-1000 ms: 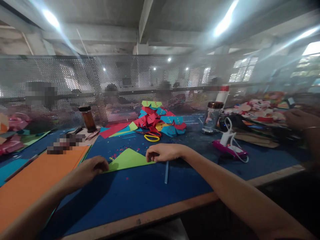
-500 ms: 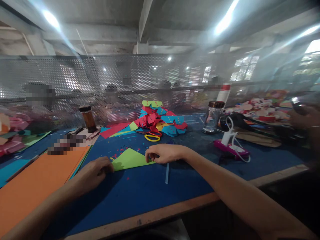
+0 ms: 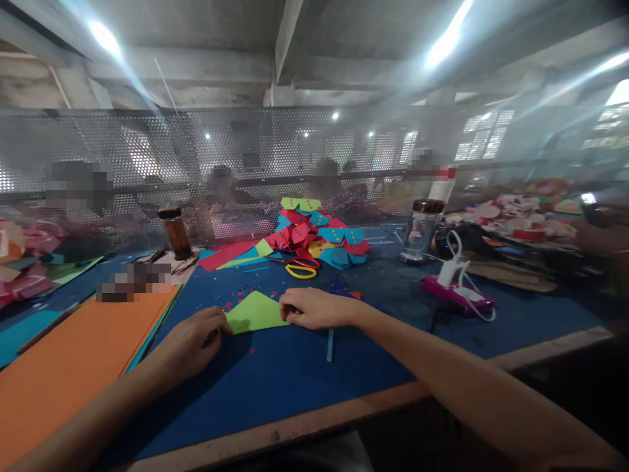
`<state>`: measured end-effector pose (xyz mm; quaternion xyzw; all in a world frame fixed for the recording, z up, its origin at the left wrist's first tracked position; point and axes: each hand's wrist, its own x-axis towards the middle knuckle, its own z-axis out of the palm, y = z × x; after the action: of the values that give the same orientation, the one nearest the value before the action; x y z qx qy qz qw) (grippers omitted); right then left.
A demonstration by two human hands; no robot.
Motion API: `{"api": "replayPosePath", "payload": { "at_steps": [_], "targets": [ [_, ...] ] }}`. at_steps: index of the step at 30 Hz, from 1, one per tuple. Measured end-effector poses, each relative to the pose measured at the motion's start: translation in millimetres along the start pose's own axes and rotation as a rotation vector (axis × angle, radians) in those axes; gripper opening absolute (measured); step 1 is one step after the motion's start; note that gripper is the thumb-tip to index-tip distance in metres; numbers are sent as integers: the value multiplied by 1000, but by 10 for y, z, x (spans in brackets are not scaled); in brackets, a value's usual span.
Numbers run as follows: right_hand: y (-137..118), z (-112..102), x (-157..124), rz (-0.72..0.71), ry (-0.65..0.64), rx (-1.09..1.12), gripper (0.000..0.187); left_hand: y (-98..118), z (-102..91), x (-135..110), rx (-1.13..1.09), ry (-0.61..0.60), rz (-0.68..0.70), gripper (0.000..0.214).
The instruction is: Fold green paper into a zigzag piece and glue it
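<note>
Green paper [image 3: 255, 313]: a folded triangle lying flat on the blue mat [image 3: 295, 383], between the two hands, near the table's front edge.
Left hand [image 3: 196, 337]: fingers closed on the paper's left corner, knuckles up.
Right hand [image 3: 314, 308]: fingers curled, tips down on the paper's right corner; whether they nip it or only press cannot be told.
Beside the left hand: an orange sheet [image 3: 73, 360] with a teal edge showing beneath it.
Beside the right hand: a thin blue strip [image 3: 330, 344] just under the wrist; small paper dots [image 3: 230, 305] lie scattered just behind the paper.
Behind the paper: scissors [image 3: 301, 270] with yellow loops, then a pile [image 3: 314, 233] of red, blue and green folded pieces marked with dots.
Back left: a brown jar [image 3: 175, 233], lid on.
Back right: a clear jar [image 3: 421, 229]; a white tool [image 3: 455, 265] with a cord, standing on a pink base.
Far edge: a mesh screen [image 3: 246, 151] closes off the bench, with blurred people behind it.
Far right: a co-worker's hand [image 3: 597, 239], well apart from the paper.
In the way: nothing covers the paper but the fingertips at its two corners.
Writing: a white bottle [image 3: 442, 187] with a red band stands behind the clear jar; its print is too blurred to read.
</note>
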<state>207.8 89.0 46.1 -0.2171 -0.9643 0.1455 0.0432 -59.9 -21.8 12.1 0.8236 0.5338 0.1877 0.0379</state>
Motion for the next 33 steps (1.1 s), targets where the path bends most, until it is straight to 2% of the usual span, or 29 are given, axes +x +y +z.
{"api": "replayPosePath", "payload": {
  "at_steps": [5,14,20,29,33],
  "targets": [
    [-15,80,46,0,52,-21,9,36,19,-11,74,26,49,26],
    [-69,118,81,30,74,-36,7,67,56,-15,85,64,124,28],
    [-87,199,128,53,131,-80,8,92,70,5,197,21,182,39],
    [-130,241,183,111,141,-117,16,150,127,31,170,73,242,37],
    [-144,272,204,134,158,-146,20,156,137,42,219,17,229,43]
  ]
}}
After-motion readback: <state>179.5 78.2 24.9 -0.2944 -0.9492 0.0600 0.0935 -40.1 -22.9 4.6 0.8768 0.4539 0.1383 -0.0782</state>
